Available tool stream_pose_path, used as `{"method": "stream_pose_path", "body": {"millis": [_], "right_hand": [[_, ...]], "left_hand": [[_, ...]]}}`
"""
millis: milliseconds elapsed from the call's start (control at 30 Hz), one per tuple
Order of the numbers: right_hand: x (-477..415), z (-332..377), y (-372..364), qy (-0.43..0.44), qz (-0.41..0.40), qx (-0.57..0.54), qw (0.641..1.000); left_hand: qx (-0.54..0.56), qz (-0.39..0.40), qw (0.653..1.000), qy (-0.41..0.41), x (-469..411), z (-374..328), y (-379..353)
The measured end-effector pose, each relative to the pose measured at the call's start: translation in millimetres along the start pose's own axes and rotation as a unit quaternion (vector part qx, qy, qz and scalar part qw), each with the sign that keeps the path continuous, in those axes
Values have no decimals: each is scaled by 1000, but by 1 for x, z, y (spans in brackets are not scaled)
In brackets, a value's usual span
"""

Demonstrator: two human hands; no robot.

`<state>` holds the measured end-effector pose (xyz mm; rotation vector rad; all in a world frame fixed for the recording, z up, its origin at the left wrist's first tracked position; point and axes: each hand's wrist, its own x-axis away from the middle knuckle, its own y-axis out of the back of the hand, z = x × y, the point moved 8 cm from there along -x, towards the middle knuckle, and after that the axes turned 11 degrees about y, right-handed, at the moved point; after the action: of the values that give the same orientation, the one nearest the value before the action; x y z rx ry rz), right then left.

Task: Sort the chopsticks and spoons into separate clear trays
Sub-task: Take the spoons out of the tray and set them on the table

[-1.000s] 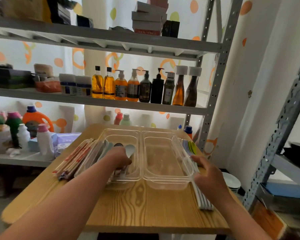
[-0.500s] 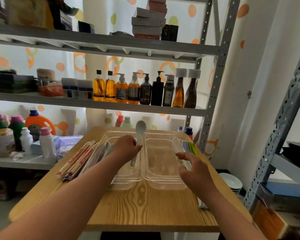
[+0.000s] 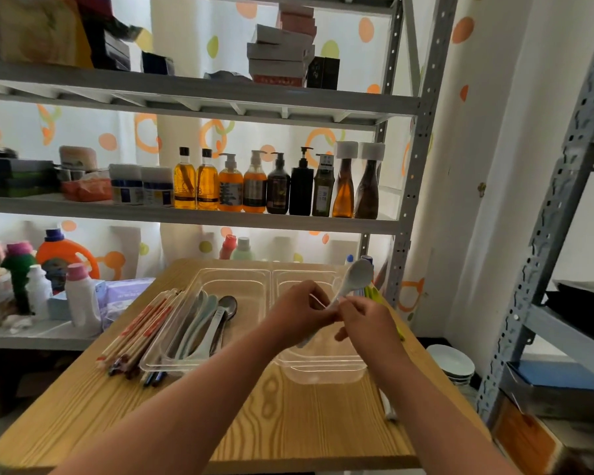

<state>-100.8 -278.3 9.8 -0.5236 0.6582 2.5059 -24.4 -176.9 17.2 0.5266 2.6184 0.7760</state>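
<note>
So, handover step I think: left hand (image 3: 302,310) and right hand (image 3: 365,318) both pinch a spoon (image 3: 353,277) over the right tray (image 3: 323,377), bowl toward 1 o'clock. Next, left needs to let go cleanly.

backlit, soft, edges warped
</note>
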Motion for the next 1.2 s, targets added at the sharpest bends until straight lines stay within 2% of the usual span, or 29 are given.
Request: {"method": "stream_pose_path", "body": {"millis": [133, 267, 500, 567, 667, 733, 800, 900, 1100, 1200], "right_hand": [[0, -13, 5, -32, -17, -46, 998], [3, -21, 12, -54, -39, -100, 993], [1, -32, 36, -55, -67, -94, 992], [1, -39, 48, -58, -80, -75, 992], [0, -49, 65, -45, -87, -28, 995], [2, -57, 75, -36, -90, 1, 995], [7, -67, 84, -31, -92, 28, 995], [15, -86, 92, -36, -76, 58, 995], [31, -118, 92, -52, -46, 88, 994], [31, -128, 90, -62, -38, 87, 994]], "left_hand": [[-49, -35, 997, -43, 2, -10, -8], [-25, 13, 997, -67, 5, -15, -29], [-7, 95, 993, -67, 7, -21, -36], [-12, 66, 995, -68, 2, -17, -22], [-26, -47, 997, -47, -9, -1, 14], [-59, -123, 991, -11, -16, 17, 38], [-96, -147, 983, 50, -24, 42, 53], [-189, -106, 969, 119, -33, 81, 62], [-370, -21, 916, 152, -32, 125, 56], [-391, 16, 903, 179, -32, 136, 44]]}}
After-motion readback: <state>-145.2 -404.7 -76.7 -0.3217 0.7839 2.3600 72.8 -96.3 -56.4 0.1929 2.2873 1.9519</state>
